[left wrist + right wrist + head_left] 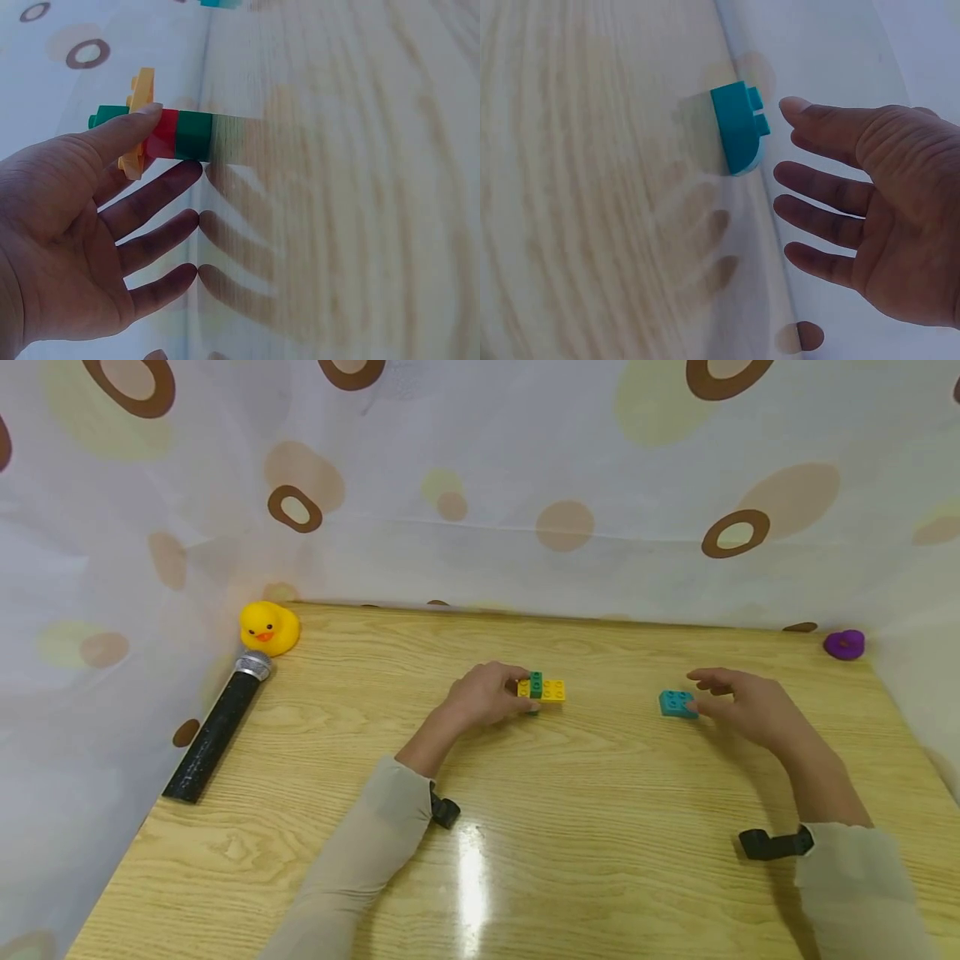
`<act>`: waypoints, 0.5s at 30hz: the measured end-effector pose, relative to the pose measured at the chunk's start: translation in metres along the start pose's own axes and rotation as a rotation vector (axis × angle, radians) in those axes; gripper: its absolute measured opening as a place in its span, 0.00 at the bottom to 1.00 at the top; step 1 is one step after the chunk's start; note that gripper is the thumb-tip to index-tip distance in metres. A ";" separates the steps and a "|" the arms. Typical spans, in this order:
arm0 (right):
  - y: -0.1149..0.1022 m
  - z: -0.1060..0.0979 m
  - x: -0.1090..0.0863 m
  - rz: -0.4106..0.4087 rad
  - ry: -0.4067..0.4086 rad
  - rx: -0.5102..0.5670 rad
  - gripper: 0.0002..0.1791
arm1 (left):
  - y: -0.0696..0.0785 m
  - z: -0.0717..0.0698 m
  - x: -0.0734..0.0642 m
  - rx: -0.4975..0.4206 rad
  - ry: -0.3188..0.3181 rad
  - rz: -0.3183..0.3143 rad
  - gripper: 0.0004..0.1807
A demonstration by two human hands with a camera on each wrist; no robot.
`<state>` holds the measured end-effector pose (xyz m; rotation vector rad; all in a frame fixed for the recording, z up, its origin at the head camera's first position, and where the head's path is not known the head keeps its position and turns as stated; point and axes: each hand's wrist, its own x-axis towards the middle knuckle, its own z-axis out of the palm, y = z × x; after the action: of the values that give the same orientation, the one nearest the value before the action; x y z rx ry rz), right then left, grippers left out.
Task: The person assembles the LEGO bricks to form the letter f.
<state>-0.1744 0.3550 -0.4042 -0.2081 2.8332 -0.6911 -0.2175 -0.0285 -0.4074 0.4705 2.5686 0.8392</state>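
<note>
My left hand [483, 695] pinches a small stack of toy building bricks [553, 691] between thumb and forefinger. In the left wrist view, the stack shows a green bottom brick [193, 136], a red brick [165, 136], a long yellow piece [144, 86] across it and a green brick [112, 112] on top. The other three fingers are spread, their tips at the tabletop. Over on the right, a teal studded brick [677, 702] with one rounded side rests on the table. Close by it hovers my right hand [750, 706], fingers parted and holding nothing.
A yellow rubber duck [272, 628] sits at the back left, with a black microphone [217, 727] lying in front of it. At the back right corner is a small purple toy [845, 645]. A patterned curtain [480, 485] borders the wooden table [585, 843].
</note>
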 end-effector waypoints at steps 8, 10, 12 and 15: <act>0.008 0.007 0.001 0.002 -0.022 0.006 0.34 | -0.002 0.001 0.001 0.025 0.005 0.009 0.34; 0.008 0.009 0.001 -0.002 -0.016 0.008 0.33 | -0.002 0.001 0.001 0.024 0.005 0.010 0.34; 0.007 0.011 0.002 -0.008 -0.007 0.007 0.31 | -0.002 0.001 0.001 0.022 0.005 0.012 0.34; 0.005 0.013 0.005 -0.015 -0.003 0.002 0.31 | -0.002 0.001 0.001 0.022 0.005 0.012 0.34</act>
<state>-0.1764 0.3530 -0.4191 -0.2295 2.8308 -0.6955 -0.2187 -0.0291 -0.4095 0.4913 2.5843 0.8178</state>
